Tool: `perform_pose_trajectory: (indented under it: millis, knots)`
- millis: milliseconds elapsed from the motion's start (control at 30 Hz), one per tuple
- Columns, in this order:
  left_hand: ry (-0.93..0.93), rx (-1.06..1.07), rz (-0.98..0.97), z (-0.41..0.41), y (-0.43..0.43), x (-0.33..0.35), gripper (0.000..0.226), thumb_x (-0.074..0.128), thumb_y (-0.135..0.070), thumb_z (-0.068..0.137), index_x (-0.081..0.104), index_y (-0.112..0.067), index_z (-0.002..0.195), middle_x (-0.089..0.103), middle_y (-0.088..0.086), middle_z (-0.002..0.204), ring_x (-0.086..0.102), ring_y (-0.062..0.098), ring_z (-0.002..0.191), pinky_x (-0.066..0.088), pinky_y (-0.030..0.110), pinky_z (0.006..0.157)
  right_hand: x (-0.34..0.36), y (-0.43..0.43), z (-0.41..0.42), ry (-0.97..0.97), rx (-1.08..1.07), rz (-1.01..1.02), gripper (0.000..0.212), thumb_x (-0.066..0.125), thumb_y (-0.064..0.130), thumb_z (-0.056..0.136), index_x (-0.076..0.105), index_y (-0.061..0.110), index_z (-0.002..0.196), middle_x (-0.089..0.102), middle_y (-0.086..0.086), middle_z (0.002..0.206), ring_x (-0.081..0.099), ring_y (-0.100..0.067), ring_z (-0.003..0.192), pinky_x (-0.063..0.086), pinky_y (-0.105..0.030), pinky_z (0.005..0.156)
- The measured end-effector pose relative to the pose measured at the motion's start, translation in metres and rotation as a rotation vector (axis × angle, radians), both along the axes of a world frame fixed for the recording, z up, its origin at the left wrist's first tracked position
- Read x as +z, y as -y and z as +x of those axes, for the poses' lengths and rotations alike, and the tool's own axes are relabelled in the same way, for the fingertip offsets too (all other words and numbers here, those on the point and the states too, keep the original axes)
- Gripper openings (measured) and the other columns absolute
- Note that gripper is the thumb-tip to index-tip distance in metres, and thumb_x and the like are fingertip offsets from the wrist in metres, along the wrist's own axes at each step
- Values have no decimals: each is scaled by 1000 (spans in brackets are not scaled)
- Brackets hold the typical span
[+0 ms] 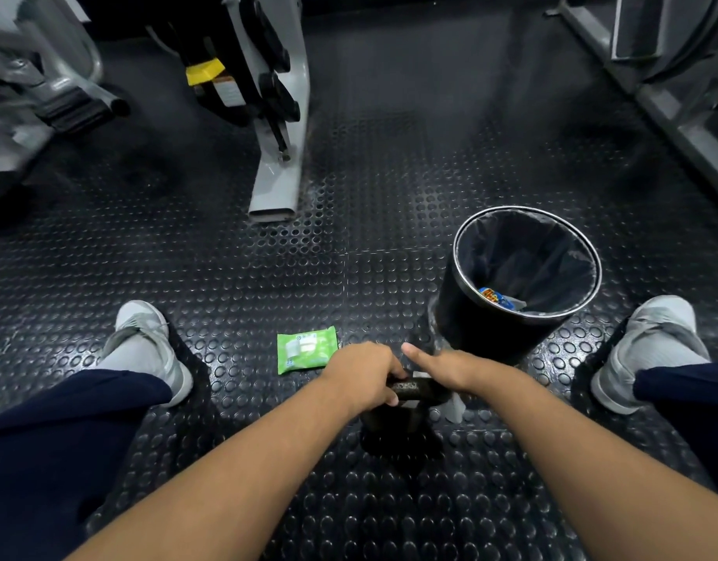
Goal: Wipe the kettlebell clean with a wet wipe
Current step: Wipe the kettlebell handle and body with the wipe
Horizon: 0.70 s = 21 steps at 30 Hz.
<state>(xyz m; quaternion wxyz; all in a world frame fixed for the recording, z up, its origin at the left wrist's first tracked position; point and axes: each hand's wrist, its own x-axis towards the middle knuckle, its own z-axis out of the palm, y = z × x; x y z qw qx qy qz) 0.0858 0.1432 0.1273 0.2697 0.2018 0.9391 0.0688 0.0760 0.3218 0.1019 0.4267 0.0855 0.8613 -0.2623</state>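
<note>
A dark kettlebell (391,419) stands on the studded floor between my legs. My left hand (361,374) grips the left part of its handle (416,389) from above. My right hand (450,368) lies over the right end of the handle with the thumb stretched out to the left. It holds a white wet wipe (454,406) against the kettlebell, and a corner of the wipe hangs out below the hand. The right fingers are hidden under the hand. A green pack of wet wipes (306,350) lies flat on the floor just left of my left hand.
A black bin (523,220) with a dark liner and a bit of coloured rubbish stands just beyond my right hand. My grey shoes (146,350) (648,350) flank the spot. Grey gym machine frames (280,155) stand at the back left and far right.
</note>
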Motion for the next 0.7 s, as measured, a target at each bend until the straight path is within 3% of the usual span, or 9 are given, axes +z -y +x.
perform_pose_trajectory:
  millis: [133, 233, 300, 400, 533, 600, 700]
  knots:
    - [2, 1, -3, 1, 0, 1, 51, 81, -41, 83, 65, -46, 132, 69, -10, 120, 64, 18, 113, 53, 35, 90, -11, 1, 4, 49, -50, -19, 97, 24, 86, 85, 55, 15, 142, 46, -13, 153, 43, -29, 140, 30, -39, 115]
    - [10, 4, 0, 1, 0, 2, 48, 81, -40, 83, 67, -46, 129, 71, -12, 114, 65, 17, 108, 55, 36, 91, -14, -2, 8, 74, -120, -93, 94, 25, 95, 74, 71, 24, 116, 57, -9, 142, 52, -26, 131, 34, -39, 114]
    - [12, 4, -2, 1, 0, 3, 47, 80, -40, 83, 68, -46, 128, 71, -13, 113, 66, 17, 107, 55, 37, 90, -22, -3, 8, 63, -162, -117, 90, 23, 99, 68, 68, 27, 96, 63, -9, 134, 57, -25, 124, 36, -42, 112]
    - [12, 5, -12, 1, 0, 2, 51, 81, -41, 83, 65, -46, 131, 70, -13, 118, 65, 17, 110, 55, 37, 92, -39, -9, 8, 40, -237, -158, 95, 22, 107, 54, 66, 28, 82, 68, -9, 125, 61, -24, 116, 39, -44, 110]
    - [3, 6, -14, 1, 0, 1, 53, 81, -42, 83, 65, -45, 133, 69, -11, 119, 65, 18, 111, 54, 36, 91, -43, -12, 10, 48, -279, -176, 113, 21, 111, 42, 69, 24, 95, 65, -11, 131, 59, -26, 121, 39, -45, 111]
    - [0, 12, -13, 1, 1, 0, 53, 82, -42, 83, 65, -44, 133, 69, -11, 120, 65, 18, 112, 55, 37, 92, -21, -5, 11, 45, -245, -110, 118, 21, 106, 55, 70, 19, 119, 60, -12, 139, 56, -27, 127, 37, -42, 111]
    - [13, 22, -17, 1, 1, 0, 53, 82, -42, 82, 64, -46, 132, 70, -12, 121, 65, 17, 112, 55, 37, 92, -3, -2, 9, 28, -134, -43, 98, 24, 88, 84, 53, 16, 144, 47, -13, 152, 46, -29, 138, 34, -39, 112]
